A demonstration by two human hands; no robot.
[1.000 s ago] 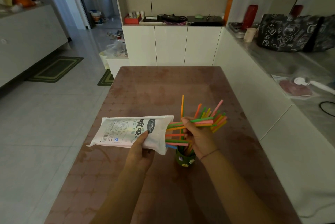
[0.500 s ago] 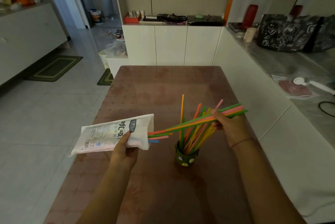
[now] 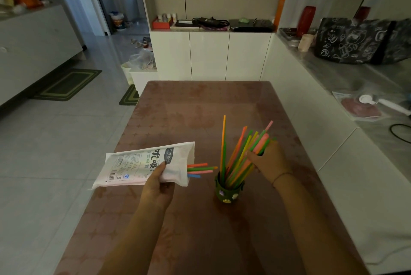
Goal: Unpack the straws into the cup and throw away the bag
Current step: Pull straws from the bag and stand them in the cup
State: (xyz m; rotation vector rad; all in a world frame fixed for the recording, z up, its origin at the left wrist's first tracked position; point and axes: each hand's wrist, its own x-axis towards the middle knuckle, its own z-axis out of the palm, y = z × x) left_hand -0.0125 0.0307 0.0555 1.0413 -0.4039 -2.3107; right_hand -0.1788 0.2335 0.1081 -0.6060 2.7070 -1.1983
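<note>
Midway through unpacking, a person's left hand grips a white plastic bag with black printed lettering near its open end, holding it roughly level above the left part of a reddish-brown patterned table. Four leftover straws, orange, green, pink and blue, poke out of the bag's mouth toward the right, their tips just short of the cup. A small dark green cup with little stuck-on decorations stands upright on the table between the two hands, holding a fan of coloured plastic straws, orange, green, yellow and pink; one orange straw stands almost vertical, the others lean to the right. The right hand, a thin band at its wrist, is closed around the upper part of that leaning bundle, whose lower ends sit inside the cup.

Half a second ago the same handful stretched nearly level between bag and right hand, above the cup; now it is tipped up and seated in the cup. The bag has shifted slightly to the right, and fewer straws show at its mouth.
</note>
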